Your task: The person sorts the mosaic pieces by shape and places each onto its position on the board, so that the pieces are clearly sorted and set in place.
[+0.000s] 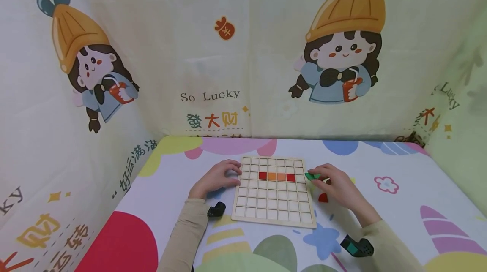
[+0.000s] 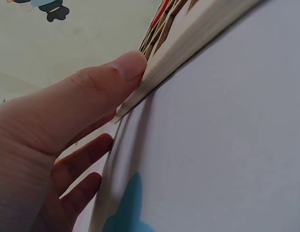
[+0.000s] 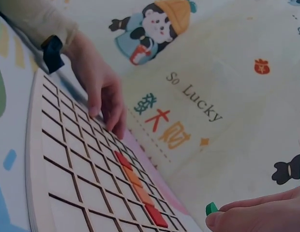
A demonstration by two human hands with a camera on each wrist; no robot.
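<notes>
A pale wooden grid board (image 1: 274, 222) lies flat on the table. In one of its upper rows sit a red tile (image 1: 263, 175), two orange tiles (image 1: 276, 176) and another red tile (image 1: 291, 177), side by side. My left hand (image 1: 217, 180) rests against the board's left edge; in the left wrist view its thumb (image 2: 126, 67) touches the board's side and the other fingers are spread below. Just off the right edge, my right hand (image 1: 336, 184) pinches a small green piece (image 1: 312, 176) between thumb and fingertips. The green piece (image 3: 211, 208) is partly covered by those fingertips.
A small red piece (image 1: 323, 197) lies on the table right of the board, below my right hand. Black wrist devices sit on the left wrist (image 1: 217, 209) and right wrist (image 1: 357, 246). A printed tablecloth (image 1: 182, 170) covers the table, with curtains (image 1: 266, 73) around it.
</notes>
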